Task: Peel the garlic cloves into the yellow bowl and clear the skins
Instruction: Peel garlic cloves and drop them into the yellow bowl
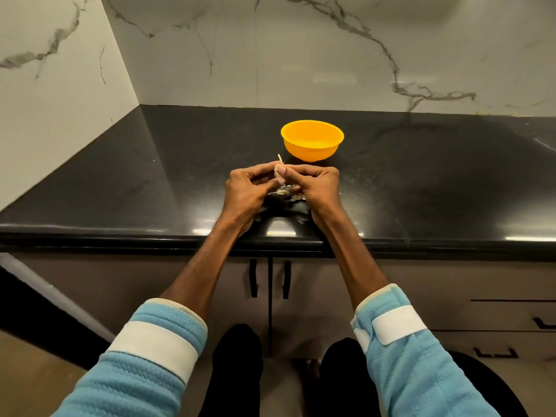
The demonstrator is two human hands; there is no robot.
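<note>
A: While left hand (249, 191) and right hand (316, 188) meet above the bench (120, 191), what's gripped?
B: One clove (276, 172), pinched by curled fingers of both. Skins (285, 194) lie on bench below; bowl (312, 144) stands just beyond, untouched.

The left hand (248, 192) and right hand (316, 186) hide most of the garlic clove (276, 173).

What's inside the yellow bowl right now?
The yellow bowl shows only its bare far inner wall, with no cloves visible. Its near wall hides the bottom, so anything lying there cannot be seen.
</note>
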